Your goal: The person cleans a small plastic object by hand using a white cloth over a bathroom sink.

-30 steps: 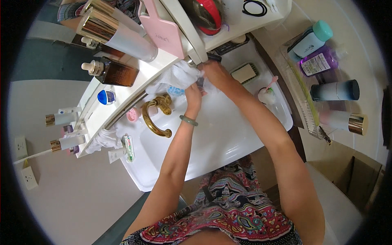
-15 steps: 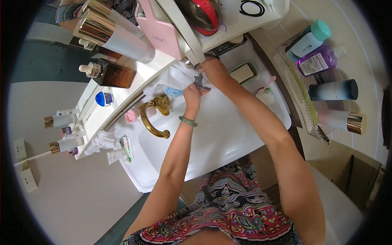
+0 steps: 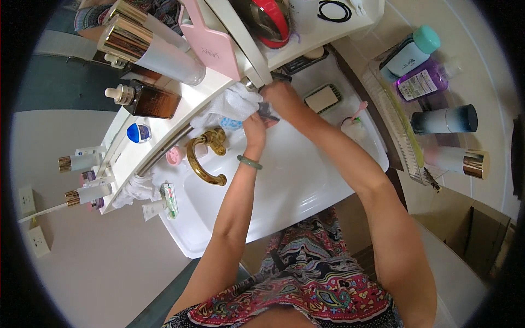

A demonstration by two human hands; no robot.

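Observation:
Both my hands are together at the back of the white sink (image 3: 295,169), beside a hanging white towel (image 3: 232,104). My left hand (image 3: 255,130), with a green bangle on its wrist, holds a dark grey, slightly shiny thing (image 3: 269,113) whose kind I cannot make out. Closed just above it is my right hand (image 3: 281,95). A black piece (image 3: 281,77) sticks out past its knuckles; the rest of what its fingers grip is hidden. A curved gold faucet (image 3: 203,158) stands to the left of my left wrist.
On the sink's right side are a hairbrush (image 3: 322,99) and a small container with a pink handle (image 3: 354,127). The shelf carries a brown dropper bottle (image 3: 147,100) and a pink paddle-shaped thing (image 3: 210,46). Several bottles stand in a wall rack (image 3: 402,126).
My right hand has shifted slightly up and left, and its fingers now cover more of the grey thing. The left hand has hardly moved.

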